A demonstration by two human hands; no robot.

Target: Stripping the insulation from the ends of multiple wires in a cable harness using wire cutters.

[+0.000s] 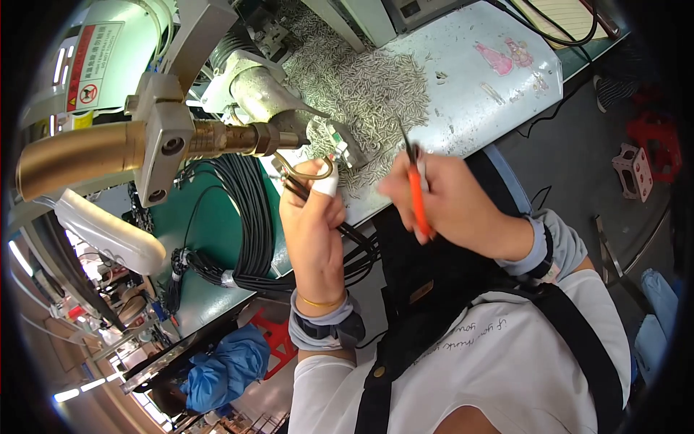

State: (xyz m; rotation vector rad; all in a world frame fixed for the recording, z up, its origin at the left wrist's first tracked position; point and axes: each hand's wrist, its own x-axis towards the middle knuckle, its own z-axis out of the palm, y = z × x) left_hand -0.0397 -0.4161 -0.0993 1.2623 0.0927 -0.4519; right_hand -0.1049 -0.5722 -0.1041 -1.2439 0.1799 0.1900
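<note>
My left hand point(314, 231), a white covering on one fingertip, is closed around a black cable point(295, 189). Beside its fingertips, a small green-and-silver part point(338, 142) shows under the brass-coloured soldering iron point(238, 137); whether it joins the cable I cannot tell. A thin curved metal tube point(318, 176) passes right by those fingers. To the right, my right hand point(455, 195) grips a slim tool with an orange handle point(418, 199) and a dark pointed tip aimed away from me. Motion blurs this hand, and the tool's exact kind is unclear.
Behind my hands, a heap of small silver metal pieces point(361, 83) covers part of the light metal worktop point(499, 43). A wide fume nozzle point(260, 90) overhangs it. At left, coiled black cable point(249, 210) lies on a green mat point(213, 217). Red stools point(654, 141) stand on the floor.
</note>
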